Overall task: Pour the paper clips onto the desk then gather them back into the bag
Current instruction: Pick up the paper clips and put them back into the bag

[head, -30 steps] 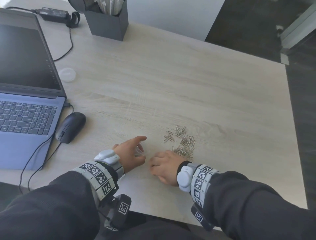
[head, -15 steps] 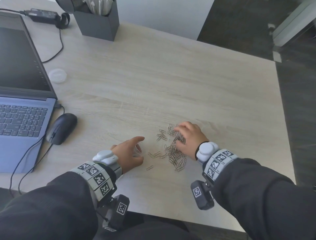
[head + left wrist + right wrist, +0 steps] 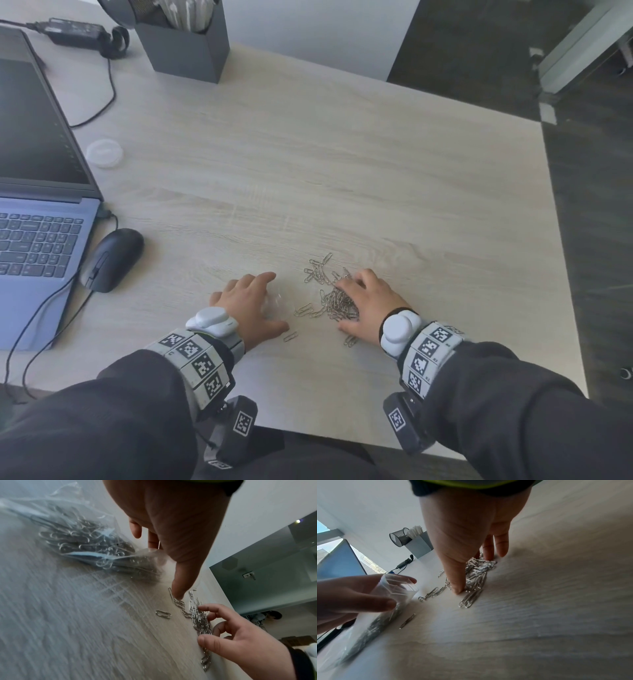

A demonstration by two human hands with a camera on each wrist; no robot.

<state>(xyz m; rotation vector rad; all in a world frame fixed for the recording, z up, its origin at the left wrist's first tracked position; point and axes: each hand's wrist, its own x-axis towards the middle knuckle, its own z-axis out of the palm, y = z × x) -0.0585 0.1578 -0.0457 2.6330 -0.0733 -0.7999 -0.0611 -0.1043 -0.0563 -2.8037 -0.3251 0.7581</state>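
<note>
My left hand (image 3: 251, 305) pinches the clear bag (image 3: 392, 593) mouth open on the desk (image 3: 376, 171). My right hand (image 3: 368, 306), fingers spread, presses the paper clips (image 3: 334, 301) just beside it, near the front edge. Bare desk lies beyond.
</note>
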